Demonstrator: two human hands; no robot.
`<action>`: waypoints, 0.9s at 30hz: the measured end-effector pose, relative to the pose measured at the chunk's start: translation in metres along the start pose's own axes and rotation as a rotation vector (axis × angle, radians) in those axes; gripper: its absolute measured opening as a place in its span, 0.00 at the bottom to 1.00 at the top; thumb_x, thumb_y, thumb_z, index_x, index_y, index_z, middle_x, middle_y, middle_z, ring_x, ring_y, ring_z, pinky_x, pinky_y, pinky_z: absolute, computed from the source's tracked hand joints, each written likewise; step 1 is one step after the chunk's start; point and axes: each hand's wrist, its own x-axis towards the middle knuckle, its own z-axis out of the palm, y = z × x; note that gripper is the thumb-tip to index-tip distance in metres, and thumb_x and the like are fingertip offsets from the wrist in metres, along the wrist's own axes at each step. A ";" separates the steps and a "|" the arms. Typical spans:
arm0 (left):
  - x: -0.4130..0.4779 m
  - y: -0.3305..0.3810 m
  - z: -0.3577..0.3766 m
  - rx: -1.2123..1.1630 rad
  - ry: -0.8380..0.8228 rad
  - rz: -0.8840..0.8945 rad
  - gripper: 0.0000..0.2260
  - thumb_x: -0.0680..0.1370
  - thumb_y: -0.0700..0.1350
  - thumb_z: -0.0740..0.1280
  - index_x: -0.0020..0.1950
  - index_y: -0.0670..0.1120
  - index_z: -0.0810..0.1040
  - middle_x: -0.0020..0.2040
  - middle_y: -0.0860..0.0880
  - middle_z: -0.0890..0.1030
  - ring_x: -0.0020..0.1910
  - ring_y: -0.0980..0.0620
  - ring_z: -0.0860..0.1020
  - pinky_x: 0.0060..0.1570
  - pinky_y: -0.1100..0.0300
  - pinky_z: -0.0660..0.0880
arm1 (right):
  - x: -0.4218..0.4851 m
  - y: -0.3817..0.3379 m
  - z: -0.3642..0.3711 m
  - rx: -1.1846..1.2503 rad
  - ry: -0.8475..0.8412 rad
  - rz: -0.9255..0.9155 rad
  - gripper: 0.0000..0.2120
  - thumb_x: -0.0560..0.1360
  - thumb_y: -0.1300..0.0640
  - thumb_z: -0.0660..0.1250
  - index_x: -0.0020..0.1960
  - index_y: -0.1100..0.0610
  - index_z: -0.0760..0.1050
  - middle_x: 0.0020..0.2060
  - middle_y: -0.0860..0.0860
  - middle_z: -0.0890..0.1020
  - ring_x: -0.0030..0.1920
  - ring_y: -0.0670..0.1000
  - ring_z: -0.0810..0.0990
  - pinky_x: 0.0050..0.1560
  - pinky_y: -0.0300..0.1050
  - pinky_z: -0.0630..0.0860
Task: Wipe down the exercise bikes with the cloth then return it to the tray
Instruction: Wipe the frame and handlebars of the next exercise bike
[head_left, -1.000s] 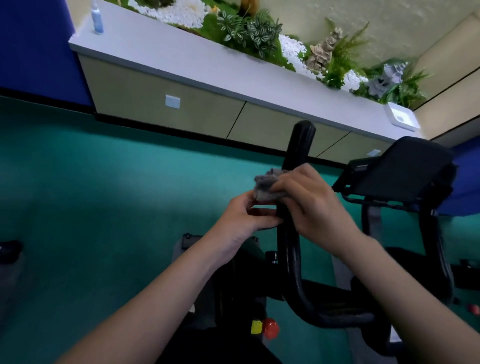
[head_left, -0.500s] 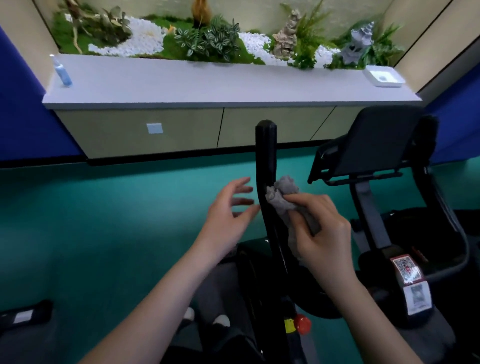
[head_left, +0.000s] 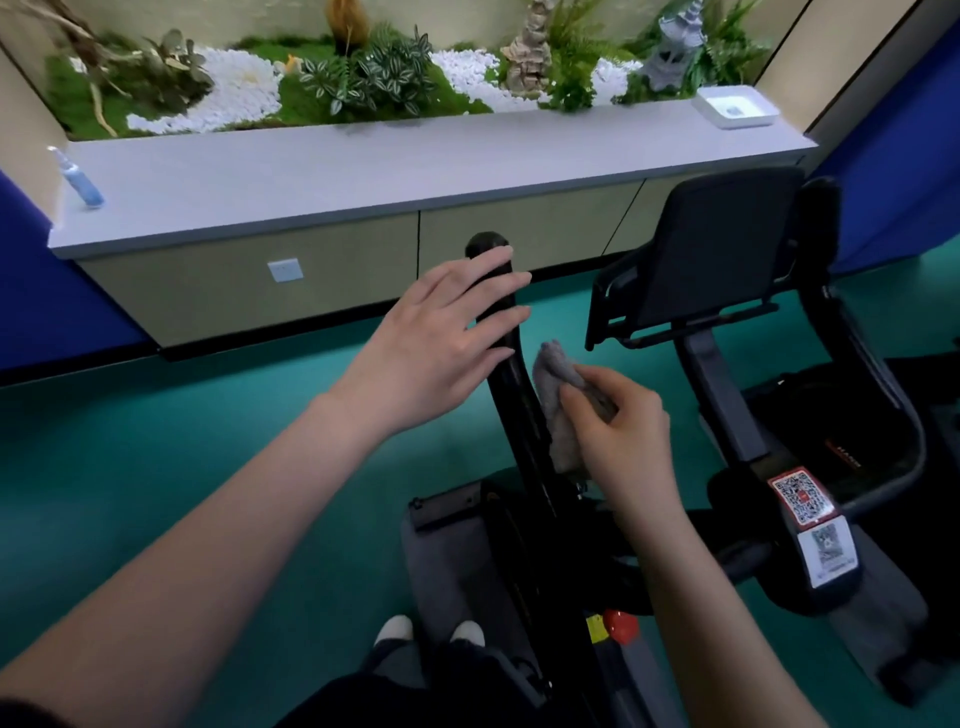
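A black handlebar (head_left: 511, 384) of the exercise bike rises in front of me at the centre. My right hand (head_left: 621, 436) grips a crumpled grey cloth (head_left: 558, 400) and holds it against the right side of the bar. My left hand (head_left: 447, 332) hovers with straight, spread fingers over the upper part of the bar, in front of its rounded top end. The white tray (head_left: 737, 108) sits at the far right of the grey counter (head_left: 363, 171). The bike's black console holder (head_left: 711, 249) stands to the right.
A blue spray bottle (head_left: 80, 179) stands at the counter's left end. Plants and white pebbles fill the planter behind the counter. The floor is teal. A red knob (head_left: 621, 626) and QR stickers (head_left: 800, 493) mark the bike frame. My feet show at the bottom.
My left hand let go near the cloth and rose to the top of the bar with fingers spread. My right hand slid the cloth down the bar. The view tilted level.
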 end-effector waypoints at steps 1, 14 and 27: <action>0.000 -0.002 -0.001 0.001 -0.002 0.008 0.16 0.81 0.50 0.58 0.64 0.44 0.77 0.70 0.46 0.71 0.74 0.45 0.63 0.69 0.49 0.63 | 0.006 -0.002 0.005 0.047 0.012 0.035 0.12 0.76 0.58 0.66 0.58 0.53 0.81 0.47 0.44 0.85 0.50 0.40 0.81 0.56 0.40 0.77; 0.002 -0.007 0.002 -0.112 -0.003 0.059 0.14 0.80 0.50 0.61 0.60 0.45 0.79 0.65 0.48 0.75 0.73 0.47 0.63 0.71 0.53 0.57 | -0.012 0.020 -0.019 0.047 -0.180 0.093 0.09 0.75 0.62 0.67 0.50 0.52 0.83 0.42 0.45 0.85 0.46 0.42 0.83 0.50 0.43 0.78; 0.003 -0.003 0.005 -0.204 -0.007 0.018 0.12 0.79 0.47 0.63 0.59 0.44 0.79 0.64 0.47 0.75 0.73 0.47 0.62 0.70 0.45 0.62 | -0.029 0.022 -0.048 0.010 -0.384 -0.510 0.09 0.73 0.66 0.66 0.51 0.59 0.82 0.48 0.48 0.83 0.54 0.46 0.79 0.57 0.41 0.73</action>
